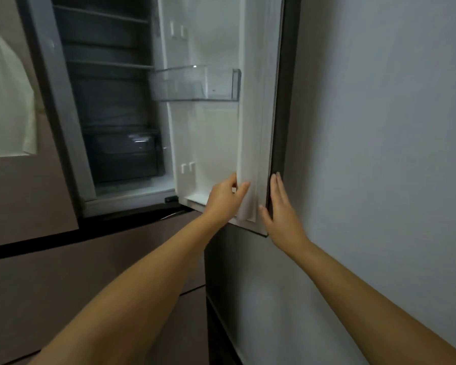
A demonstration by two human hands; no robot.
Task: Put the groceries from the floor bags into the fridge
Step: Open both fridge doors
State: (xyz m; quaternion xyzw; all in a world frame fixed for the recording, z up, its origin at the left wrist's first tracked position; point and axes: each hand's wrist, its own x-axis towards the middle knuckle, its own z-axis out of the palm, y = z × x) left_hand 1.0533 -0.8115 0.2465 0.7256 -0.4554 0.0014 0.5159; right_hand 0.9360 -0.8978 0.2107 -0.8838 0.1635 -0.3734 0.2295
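The fridge (pixel 111 106) stands open in front of me, its dark inside showing bare shelves and a clear drawer (pixel 121 154) low down. Its right door (pixel 216 133) is swung out toward the wall, white inside, with one clear door bin (pixel 195 84) that holds nothing. My left hand (pixel 225 197) grips the door's white edge near its bottom corner. My right hand (pixel 281 209) lies flat and open against the door's outer face, fingers pointing up. No groceries or bags are in view.
A grey wall (pixel 379 127) runs close along the right, right behind the open door. The fridge's left door (pixel 16 180) is shut, with a pale cloth-like thing (pixel 8 101) on it. Brown lower drawer fronts (pixel 90 259) sit below the open compartment.
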